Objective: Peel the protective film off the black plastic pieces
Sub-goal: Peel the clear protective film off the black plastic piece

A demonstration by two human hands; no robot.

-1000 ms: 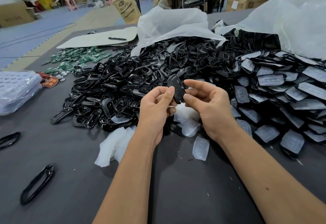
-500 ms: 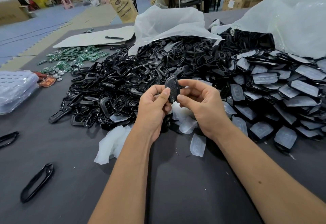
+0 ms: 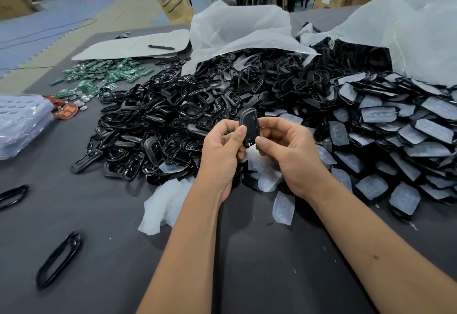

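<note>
I hold one black plastic piece (image 3: 249,125) upright between both hands, above the dark table (image 3: 111,227). My left hand (image 3: 221,151) pinches its left edge with thumb and fingers. My right hand (image 3: 288,150) grips its right edge, thumb near the lower end. No film shows on the piece's visible face. To the right lies a heap of black pieces with whitish film (image 3: 385,135) on them. Peeled film scraps (image 3: 165,205) lie under and in front of my hands.
A big pile of black frames (image 3: 160,120) fills the table's middle. Green circuit boards (image 3: 103,76) lie at the back left. White plastic bags (image 3: 237,29) stand behind the piles. Loose black frames (image 3: 59,261) lie front left, a plastic-wrapped stack (image 3: 19,125) at the left edge.
The piece has turned from tilted to nearly upright between my hands, and my fingers have shifted along its edges. The piles on the table are unchanged.
</note>
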